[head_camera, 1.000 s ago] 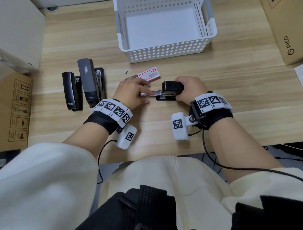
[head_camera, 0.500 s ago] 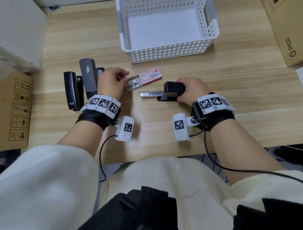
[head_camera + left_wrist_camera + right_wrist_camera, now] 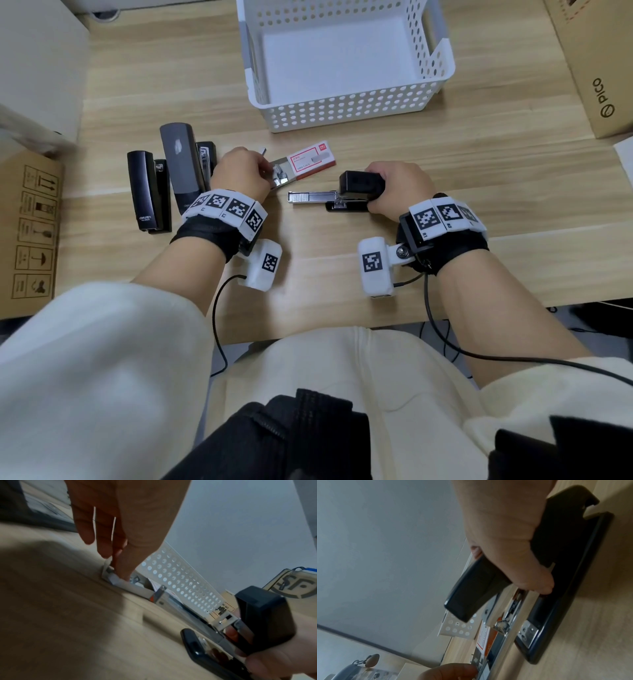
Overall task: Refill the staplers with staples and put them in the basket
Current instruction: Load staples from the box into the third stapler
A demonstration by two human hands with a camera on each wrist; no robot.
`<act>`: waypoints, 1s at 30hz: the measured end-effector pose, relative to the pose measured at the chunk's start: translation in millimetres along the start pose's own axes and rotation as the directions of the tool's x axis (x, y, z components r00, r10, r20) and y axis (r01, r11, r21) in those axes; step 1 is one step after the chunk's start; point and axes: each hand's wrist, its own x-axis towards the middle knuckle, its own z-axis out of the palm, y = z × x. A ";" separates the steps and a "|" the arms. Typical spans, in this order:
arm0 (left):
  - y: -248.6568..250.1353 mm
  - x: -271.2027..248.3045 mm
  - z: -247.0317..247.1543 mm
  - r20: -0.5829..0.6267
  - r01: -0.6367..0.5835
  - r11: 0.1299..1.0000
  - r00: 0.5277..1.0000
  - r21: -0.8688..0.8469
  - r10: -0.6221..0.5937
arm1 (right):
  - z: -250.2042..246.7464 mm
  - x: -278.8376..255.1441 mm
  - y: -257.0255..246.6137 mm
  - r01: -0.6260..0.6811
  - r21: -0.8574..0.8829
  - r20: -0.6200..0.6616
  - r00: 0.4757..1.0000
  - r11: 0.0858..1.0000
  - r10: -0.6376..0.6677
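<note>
My right hand (image 3: 383,190) grips the raised black lid of an open stapler (image 3: 359,183) lying on the desk. Its metal magazine (image 3: 311,197) sticks out to the left with staples in it. In the right wrist view the right hand (image 3: 513,568) wraps the lid above the stapler base (image 3: 565,588). The red and white staple box (image 3: 313,160) lies just beyond, its tray (image 3: 282,176) slid out. My left hand (image 3: 269,168) reaches into that tray, fingertips (image 3: 120,570) pinching a staple strip. A white perforated basket (image 3: 342,109) stands behind, with nothing in it.
Three more black staplers (image 3: 149,195) (image 3: 180,161) (image 3: 207,159) lie side by side at the left. Cardboard boxes stand at the left edge (image 3: 30,226) and far right (image 3: 596,68). The desk's front edge runs just under my wrists.
My left hand left the stapler's magazine, swung left to the staple box, and now has its fingertips in the tray. The right hand and stapler stayed put.
</note>
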 end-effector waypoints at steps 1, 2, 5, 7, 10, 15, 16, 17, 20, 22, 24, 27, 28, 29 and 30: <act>0.2 0.4 -0.1 0.003 0.005 1.000 1.000 -0.009 -0.005 | -0.2 0.1 0.0 0.001 -0.002 0.002 1.000 1.000 -0.001; 0.5 0.3 -0.1 0.009 0.005 1.000 1.000 -0.012 -0.005 | -0.2 0.1 -0.1 0.003 -0.003 0.002 1.000 1.000 -0.003; 2.1 -0.5 1.6 0.016 -0.018 1.000 1.000 0.009 0.017 | -0.8 -0.1 0.2 0.004 -0.002 0.001 1.000 1.000 -0.004; 2.9 -1.1 3.4 0.009 -0.028 1.000 1.000 0.014 0.028 | -0.8 -0.3 0.5 0.005 -0.001 0.003 1.000 1.000 -0.005; 2.7 -1.5 5.0 -0.001 -0.027 1.000 1.000 0.004 0.027 | -1.1 -0.5 0.5 0.008 -0.001 0.004 1.000 1.000 -0.008; 0.4 -2.0 4.5 -0.005 -0.027 1.000 1.000 -0.004 0.027 | 0.8 1.0 1.2 0.008 -0.008 -0.005 1.000 1.000 -0.008; 0.0 -2.4 3.8 -0.021 -0.025 0.999 0.999 -0.030 0.024 | 1.5 1.3 1.5 0.008 -0.007 -0.010 1.000 1.000 -0.008; 0.0 -2.7 2.8 -0.049 -0.029 0.997 0.998 -0.064 0.026 | 1.8 1.6 1.8 0.006 -0.006 -0.013 1.000 1.000 -0.007; 0.9 -3.4 -1.2 -0.136 -0.078 0.986 0.989 -0.149 0.057 | 1.8 1.5 2.0 0.008 -0.002 -0.009 1.000 1.000 -0.008; 2.1 -2.8 -2.7 -0.131 -0.085 0.985 0.989 -0.148 0.066 | 1.6 1.4 2.0 0.013 -0.003 -0.007 1.000 1.000 -0.013; 3.1 -0.9 -2.1 -0.062 -0.062 0.994 0.996 -0.085 0.056 | 1.5 1.8 2.3 0.012 -0.009 -0.008 1.000 1.000 -0.012; 4.9 0.1 -0.4 0.040 -0.062 0.997 0.997 0.046 0.060 | 1.2 2.3 3.2 0.006 -0.009 -0.007 1.000 1.000 -0.006; 5.5 0.0 -0.3 0.049 -0.072 0.995 0.996 0.071 0.069 | 1.2 2.3 3.3 0.006 -0.006 -0.004 1.000 1.000 -0.006; 6.4 0.1 -0.4 0.050 -0.083 0.993 0.996 0.089 0.078 | 1.3 1.9 3.0 0.008 -0.003 0.000 1.000 1.000 -0.008; 7.1 0.3 -0.9 0.051 -0.093 0.990 0.995 0.104 0.089 | 1.3 1.6 2.8 0.010 -0.003 0.002 1.000 1.000 -0.010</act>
